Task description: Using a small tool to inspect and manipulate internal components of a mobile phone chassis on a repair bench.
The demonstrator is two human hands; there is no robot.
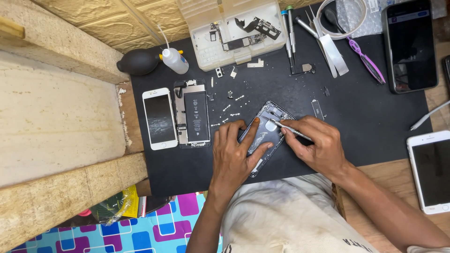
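The right hand (318,145) pinches a slim metal tool (290,130) between thumb and fingers, its tip resting inside an opened grey phone shell (267,133). The left hand (234,152) is clamped on that shell, fingers spread over its lower-left edge and thumb along its right side, pinning it flat on the black work mat (365,117) near the mat's middle.

Just left of the shell, small screws (229,110) lie scattered on the mat. Beyond them sits an open phone body with its black battery (196,116) showing, and beside that a white phone front (159,118), face up.

At the mat's top edge stands a clear plastic parts tray (234,30); its compartments hold a circuit board, a black bracket and a few small fittings, though the smallest pieces are too fine to tell apart. To the tray's left lie a black rubber air blower (138,62) and a small white squeeze bottle (174,60). To its right are screwdrivers (289,33), tweezers (323,40) and a purple-handled tool (368,61).

A dark phone (411,47) lies at the upper right, and a white phone (430,171) rests on the wooden table at the right edge.
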